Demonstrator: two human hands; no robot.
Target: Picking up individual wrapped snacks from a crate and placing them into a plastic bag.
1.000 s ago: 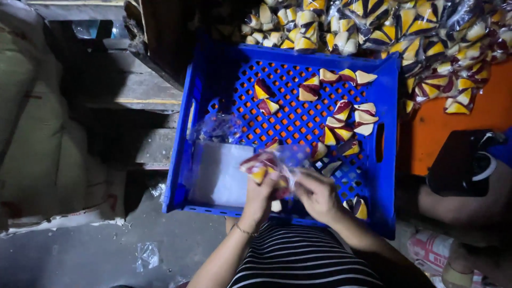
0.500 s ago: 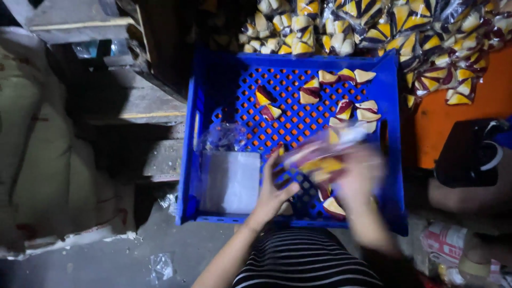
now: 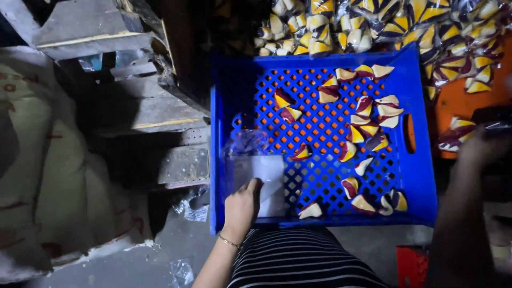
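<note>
Left hand, fingers curled, pinched the stack of clear bags at 8 o'clock in the blue crate. Right hand, blurred, grip indiscernible, had swung from the crate to 3 o'clock with the filled packet, suggesting one packet finished. Loose wedge pieces remained inside.

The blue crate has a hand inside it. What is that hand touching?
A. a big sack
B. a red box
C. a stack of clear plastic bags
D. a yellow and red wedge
C: the left hand rests on the stack of clear plastic bags in the near left corner of the blue crate, while the yellow and red wedges lie apart on the crate floor.
</note>
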